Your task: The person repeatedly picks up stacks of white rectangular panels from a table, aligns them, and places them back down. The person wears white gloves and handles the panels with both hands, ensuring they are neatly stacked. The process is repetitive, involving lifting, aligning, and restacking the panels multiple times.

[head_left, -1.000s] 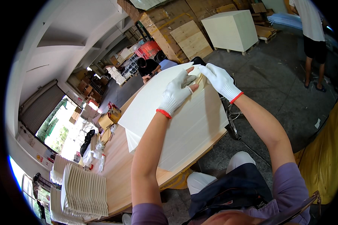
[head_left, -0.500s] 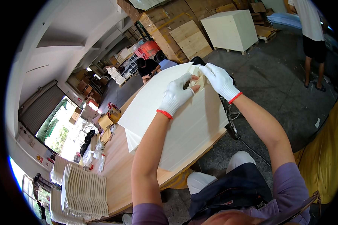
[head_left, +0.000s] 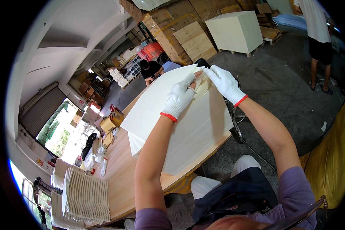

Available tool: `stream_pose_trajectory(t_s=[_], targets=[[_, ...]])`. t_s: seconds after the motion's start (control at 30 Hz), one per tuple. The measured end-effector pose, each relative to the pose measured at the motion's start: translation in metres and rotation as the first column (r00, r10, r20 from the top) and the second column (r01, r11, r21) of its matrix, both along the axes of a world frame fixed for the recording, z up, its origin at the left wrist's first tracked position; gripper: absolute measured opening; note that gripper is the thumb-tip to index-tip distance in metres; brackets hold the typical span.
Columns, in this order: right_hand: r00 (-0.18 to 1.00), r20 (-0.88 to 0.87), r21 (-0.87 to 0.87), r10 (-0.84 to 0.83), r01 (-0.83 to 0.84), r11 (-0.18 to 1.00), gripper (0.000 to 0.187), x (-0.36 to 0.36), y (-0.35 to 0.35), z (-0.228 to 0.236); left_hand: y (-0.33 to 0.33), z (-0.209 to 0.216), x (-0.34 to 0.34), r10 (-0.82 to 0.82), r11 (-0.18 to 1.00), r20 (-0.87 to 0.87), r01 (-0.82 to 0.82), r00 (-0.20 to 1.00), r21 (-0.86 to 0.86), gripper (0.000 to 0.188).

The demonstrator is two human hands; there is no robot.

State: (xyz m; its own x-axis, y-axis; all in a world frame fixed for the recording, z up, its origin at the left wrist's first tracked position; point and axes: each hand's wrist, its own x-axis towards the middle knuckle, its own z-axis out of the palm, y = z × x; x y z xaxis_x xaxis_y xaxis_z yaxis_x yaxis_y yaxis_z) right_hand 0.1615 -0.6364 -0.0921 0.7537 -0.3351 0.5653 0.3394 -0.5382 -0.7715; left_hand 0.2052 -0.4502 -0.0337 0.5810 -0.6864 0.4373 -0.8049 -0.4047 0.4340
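A stack of large cream-white sheets [head_left: 203, 132], thin and flexible-looking, lies on the wooden table in front of me. My left hand [head_left: 181, 95], in a white knit glove with thumb and fingertips bare, grips the edges of the upper sheets near the far corner. At that corner my right hand [head_left: 223, 81], in a white glove with a red cuff, pinches the fanned sheet edges. Between the two hands several sheet corners [head_left: 204, 85] curl up and stand slightly apart. The exact number of sheets in each grip is hidden.
On the wooden table [head_left: 122, 188] stand piles of wavy cream sheets [head_left: 86, 195] at the near left. Plastic bags [head_left: 100, 157] and a yellow tool [head_left: 107, 123] lie beyond them. One person [head_left: 151, 70] sits past the table; another person [head_left: 318, 38] stands far right. A pale block [head_left: 235, 32] rests on a pallet.
My left thumb and fingers have come closer together at the sheet edges, and the lifted corners between my hands have shifted. My right hand stays at the corner, nearly unmoved.
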Motion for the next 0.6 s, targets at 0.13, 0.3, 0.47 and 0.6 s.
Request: stream_pose_trajectory(t_s=[0.13,0.3,0.47,0.6], targets=[[0.999,0.045,-0.019,-0.013,0.014,1.000,0.052,0.004,-0.002,-0.004,0.000,0.000,0.007,0.043,0.993,0.002,-0.043,0.999,0.114,0.029],[0.998,0.055,-0.005,-0.022,0.022,1.000,0.048,0.006,-0.001,-0.005,-0.001,0.000,0.005,0.045,0.987,0.038,-0.051,0.998,0.153,0.034],[0.996,0.085,0.025,-0.007,0.005,1.000,0.045,0.004,0.002,-0.004,0.000,0.000,0.004,0.033,0.992,0.052,-0.039,0.998,0.118,0.031],[1.000,0.013,0.016,-0.006,0.006,1.000,0.053,0.002,-0.001,-0.004,-0.002,0.003,-0.004,0.064,0.992,0.012,-0.065,0.998,0.108,0.028]])
